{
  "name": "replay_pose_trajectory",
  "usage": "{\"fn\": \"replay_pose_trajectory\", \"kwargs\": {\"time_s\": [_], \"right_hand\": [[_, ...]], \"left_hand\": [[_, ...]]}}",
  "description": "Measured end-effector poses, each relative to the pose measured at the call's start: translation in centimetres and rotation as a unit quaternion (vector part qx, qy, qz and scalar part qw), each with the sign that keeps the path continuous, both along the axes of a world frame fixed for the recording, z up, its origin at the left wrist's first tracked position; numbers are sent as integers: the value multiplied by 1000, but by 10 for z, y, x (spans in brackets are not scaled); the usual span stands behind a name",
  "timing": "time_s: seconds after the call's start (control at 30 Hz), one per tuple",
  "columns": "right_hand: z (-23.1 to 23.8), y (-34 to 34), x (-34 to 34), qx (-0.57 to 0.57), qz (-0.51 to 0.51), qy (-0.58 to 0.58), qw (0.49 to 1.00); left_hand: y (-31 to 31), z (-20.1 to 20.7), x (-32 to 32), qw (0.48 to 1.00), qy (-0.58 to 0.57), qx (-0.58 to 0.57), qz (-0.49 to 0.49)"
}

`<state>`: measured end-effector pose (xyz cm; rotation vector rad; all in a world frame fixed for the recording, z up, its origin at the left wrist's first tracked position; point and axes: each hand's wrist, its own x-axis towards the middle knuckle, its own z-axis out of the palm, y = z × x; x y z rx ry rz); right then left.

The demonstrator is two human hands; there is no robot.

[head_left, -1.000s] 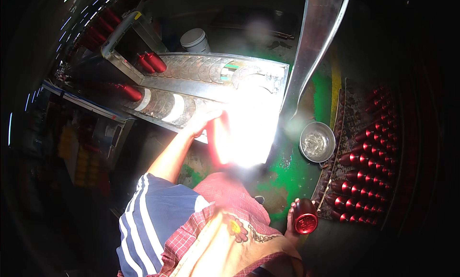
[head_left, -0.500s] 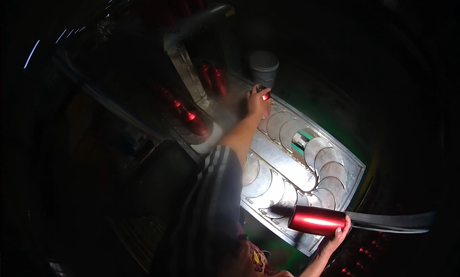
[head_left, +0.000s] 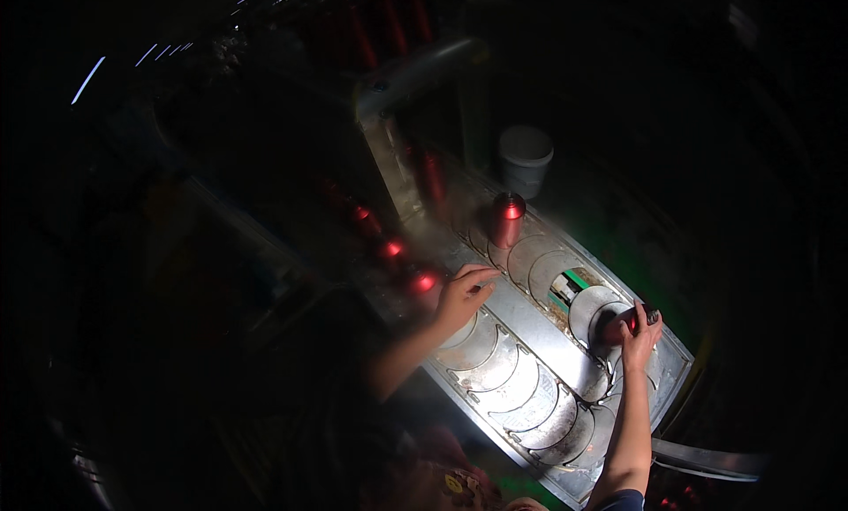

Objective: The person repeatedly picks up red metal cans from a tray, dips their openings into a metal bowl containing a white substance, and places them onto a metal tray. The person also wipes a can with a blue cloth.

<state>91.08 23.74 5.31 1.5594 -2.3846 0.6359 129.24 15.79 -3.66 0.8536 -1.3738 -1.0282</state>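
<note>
The right hand [head_left: 640, 338] was closed around a red bottle [head_left: 620, 328], thumb and fingers pressing its upper body just below the dark neck. That bottle tilted, its neck toward the right and its shadowed base toward the left, over the crescent plates at the right end of the conveyor [head_left: 678, 361]; whether the base touched them could not be told. The left hand [head_left: 465, 295] was loosely curled, thumb and fingers a little apart, reaching over the near edge of the smooth central strip [head_left: 536, 332]. Just to its left, a second red bottle [head_left: 425, 284] stood in the near lane, with more red bottles [head_left: 363, 214] lined up beyond it into the dark. In the far lane, a separate red bottle [head_left: 508, 225] stood upright on the plates, and to the right of it a gap between plates showed a green-and-white patch [head_left: 570, 284]. Bright light fell on the near lane's overlapping crescent plates [head_left: 528, 389]. Farther off, a pale bucket [head_left: 527, 153] stood behind the conveyor, and a metal frame [head_left: 389, 158] rose across its left part. At the near right, a curved metal strip [head_left: 711, 459] extended outward.
</note>
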Motion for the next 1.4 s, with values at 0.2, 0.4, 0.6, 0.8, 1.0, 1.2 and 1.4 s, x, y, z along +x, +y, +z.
{"fn": "replay_pose_trajectory", "kwargs": {"time_s": [0.2, 0.4, 0.6, 0.8, 1.0, 1.2, 1.4], "right_hand": [[36, 112, 70, -85, 150, -92, 981], [-11, 352, 81, -63, 245, -392, 885], [-57, 532, 44, -200, 85, -382, 898], [-101, 589, 7, -294, 0, -430, 853], [-163, 681, -90, -319, -193, -460, 806], [-210, 749, -168, -357, -359, -480, 716], [-282, 755, -314, -110, -453, -342, 815]], "left_hand": [[163, -8, -53, 977, 98, 117, -146], [330, 11, -183, 902, 130, 103, -398], [490, 12, -269, 823, -1, 148, -548], [506, -8, -324, 724, -123, 207, -646], [513, -42, -459, 671, -272, 234, -649], [514, -97, -638, 656, -347, 180, -646], [563, -159, -827, 544, -408, -252, -688]]}}
